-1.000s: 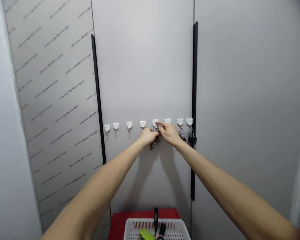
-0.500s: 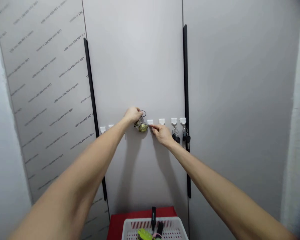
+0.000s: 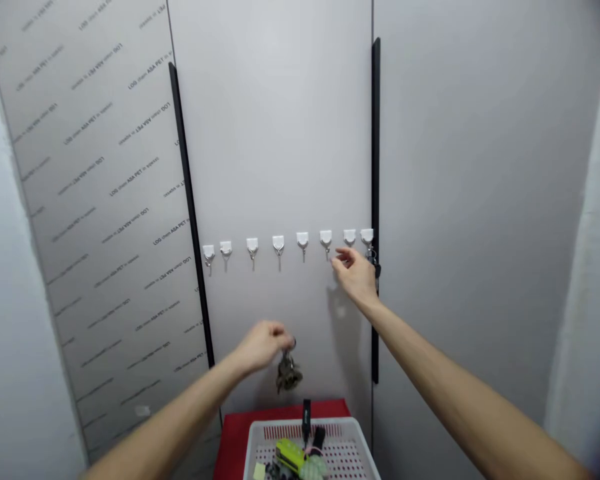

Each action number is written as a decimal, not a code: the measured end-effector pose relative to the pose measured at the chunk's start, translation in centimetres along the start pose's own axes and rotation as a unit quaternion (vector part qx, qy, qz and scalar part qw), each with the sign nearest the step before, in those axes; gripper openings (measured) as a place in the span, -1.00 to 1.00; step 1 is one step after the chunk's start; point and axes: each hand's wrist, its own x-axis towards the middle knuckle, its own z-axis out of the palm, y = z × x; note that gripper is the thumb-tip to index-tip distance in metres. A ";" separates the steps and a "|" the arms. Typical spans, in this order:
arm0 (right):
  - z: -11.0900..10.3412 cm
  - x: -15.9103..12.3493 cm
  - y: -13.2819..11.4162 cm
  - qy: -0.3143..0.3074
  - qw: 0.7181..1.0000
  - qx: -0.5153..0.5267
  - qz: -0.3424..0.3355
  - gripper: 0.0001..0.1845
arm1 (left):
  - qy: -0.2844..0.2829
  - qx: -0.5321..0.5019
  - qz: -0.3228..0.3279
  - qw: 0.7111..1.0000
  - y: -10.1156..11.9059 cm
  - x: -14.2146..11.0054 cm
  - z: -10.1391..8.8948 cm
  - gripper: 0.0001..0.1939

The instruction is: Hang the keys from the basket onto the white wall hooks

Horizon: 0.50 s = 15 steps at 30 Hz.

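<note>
My left hand [image 3: 264, 345] is closed on a ring with a bunch of keys [image 3: 289, 375]. The keys dangle below its fingers, above the basket and in front of the grey door panel, and are blurred by motion. Higher up on the right, my right hand [image 3: 356, 275] reaches to the row of white hooks. Its thumb and fingers are apart, just below a white hook [image 3: 349, 236]; whatever hangs from that hook is hidden behind the hand. On the rightmost hook [image 3: 367, 235] hang dark keys [image 3: 375, 265], partly covered by my hand.
Several more hooks, such as the middle one [image 3: 278, 243], run leftward along the panel. Long black handles [image 3: 376, 167] flank it. Below, a white perforated basket [image 3: 364, 445] on a red surface [image 3: 230, 437] contains a yellow-green item [image 3: 290, 455] and black items.
My left hand has moved down from hook height, bringing the bunch of keys over the basket. My right hand has shifted right along the hooks, away from the middle hook.
</note>
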 end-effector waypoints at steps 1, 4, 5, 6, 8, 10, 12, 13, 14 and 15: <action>0.0 0.6 0.3 0.010 0.999 -0.030 0.003 -0.63 | -0.018 0.011 -0.015 1.000 -1.4 -0.6 1.2 -0.83; 0.3 2.0 0.8 -0.043 0.993 -0.107 0.023 -0.69 | -0.054 0.044 -0.050 0.996 -5.3 -2.1 4.7 -0.78; 0.5 2.2 0.8 -0.057 0.990 -0.126 0.032 -0.72 | -0.059 0.063 -0.059 0.994 -6.4 -2.6 5.8 -0.77; 0.5 2.3 0.8 -0.064 0.988 -0.139 0.036 -0.75 | -0.062 0.089 -0.071 0.992 -7.4 -3.1 6.7 -0.77; 0.1 2.2 1.0 -0.051 0.987 -0.152 0.024 -0.77 | -0.064 0.137 -0.099 0.983 -9.2 -4.1 8.1 -0.80; -0.7 2.0 1.3 -0.001 0.987 -0.163 0.011 -0.74 | -0.082 0.157 -0.130 0.976 -10.4 -4.9 8.8 -0.84; -1.7 1.8 1.8 0.050 0.979 -0.199 0.012 -0.66 | -0.120 0.149 -0.143 0.971 -10.8 -5.1 8.7 -0.83; -2.2 1.8 2.0 0.053 0.973 -0.225 0.014 -0.64 | -0.135 0.143 -0.133 0.971 -10.6 -4.9 8.5 -0.81; -2.5 1.7 2.1 0.042 0.967 -0.250 0.013 -0.64 | -0.144 0.135 -0.112 0.974 -10.1 -4.5 8.1 -0.80; -2.8 1.7 2.2 0.025 0.962 -0.271 0.007 -0.66 | -0.144 0.123 -0.083 0.978 -9.4 -3.9 7.7 -0.80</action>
